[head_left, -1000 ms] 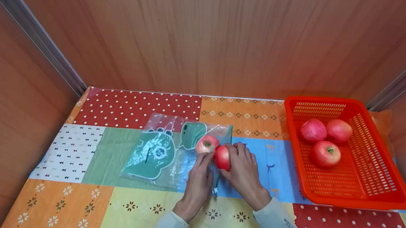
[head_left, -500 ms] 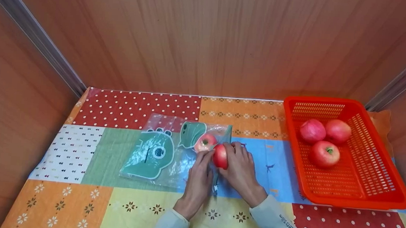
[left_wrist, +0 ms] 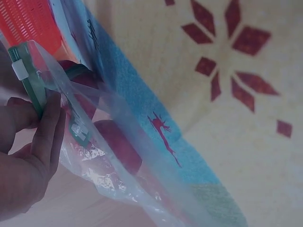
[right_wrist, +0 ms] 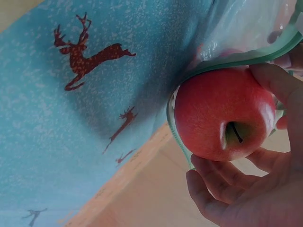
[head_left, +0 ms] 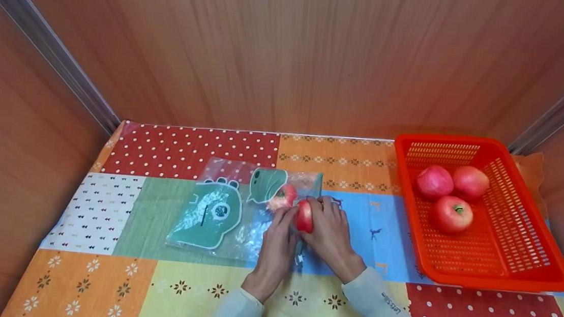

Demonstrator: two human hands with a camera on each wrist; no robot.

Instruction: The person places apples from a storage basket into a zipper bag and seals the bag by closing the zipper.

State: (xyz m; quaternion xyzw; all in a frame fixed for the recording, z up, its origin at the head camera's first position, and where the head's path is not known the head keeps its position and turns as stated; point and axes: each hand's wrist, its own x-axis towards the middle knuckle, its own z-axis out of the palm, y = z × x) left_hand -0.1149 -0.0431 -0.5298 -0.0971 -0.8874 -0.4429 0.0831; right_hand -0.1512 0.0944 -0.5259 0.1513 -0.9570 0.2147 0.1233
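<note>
A clear zip bag (head_left: 250,235) with green dinosaur prints lies flat on the cloth, its green-edged mouth toward the right. One apple (head_left: 285,195) is inside, under the film. My left hand (head_left: 275,247) pinches the bag's green zip edge (left_wrist: 33,87), near its white slider (left_wrist: 20,69). Fingers and thumb of my right hand (head_left: 329,234) grip a red apple (right_wrist: 218,113), stem toward the wrist camera. This apple sits in the mouth, with the green rim (right_wrist: 236,59) passing around it. Its far side is hidden by the bag.
On the right stands an orange-red plastic basket (head_left: 455,276) with three apples (head_left: 453,214) in it. A patchwork tablecloth (head_left: 198,294) covers the table. Wooden panels (head_left: 291,52) close off the back and both sides.
My right hand has moved slightly left, bringing its apple further into the bag's mouth. The apple inside has shifted a little left. My left hand stays nearly still.
</note>
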